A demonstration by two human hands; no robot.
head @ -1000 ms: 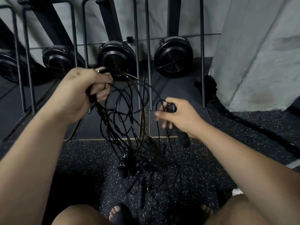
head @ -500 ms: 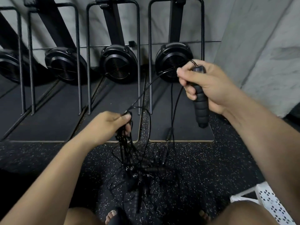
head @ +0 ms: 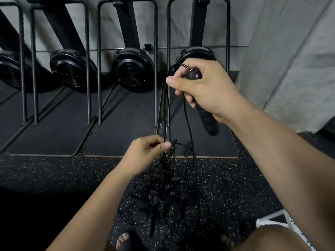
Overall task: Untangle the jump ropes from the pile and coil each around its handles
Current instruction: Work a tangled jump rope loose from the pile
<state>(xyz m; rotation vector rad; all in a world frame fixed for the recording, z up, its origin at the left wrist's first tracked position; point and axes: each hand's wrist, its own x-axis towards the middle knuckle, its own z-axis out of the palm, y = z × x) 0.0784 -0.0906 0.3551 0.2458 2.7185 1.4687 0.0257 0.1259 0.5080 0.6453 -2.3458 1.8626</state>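
A tangle of thin black jump ropes (head: 168, 189) with several black handles hangs down to the speckled floor between my feet. My right hand (head: 203, 87) is raised and grips one black foam handle (head: 208, 122), whose lower end sticks out below my palm. Its cord (head: 187, 120) loops over my fingers and drops into the tangle. Lower and to the left, my left hand (head: 146, 151) pinches a bunch of cords at the top of the tangle. One loose handle (head: 150, 227) dangles near the floor.
Black fan-wheel machines (head: 134, 69) stand against the wall on dark mats (head: 126, 124) behind upright metal frames (head: 98, 69). A grey concrete pillar (head: 290, 60) rises at right. A white perforated basket (head: 277, 221) sits at lower right. My sandalled foot (head: 125, 240) is below the tangle.
My right hand stays raised with the handle, a little lower than half a second ago. My left hand, high a second ago, has come down and toward the middle and pinches the cords there.
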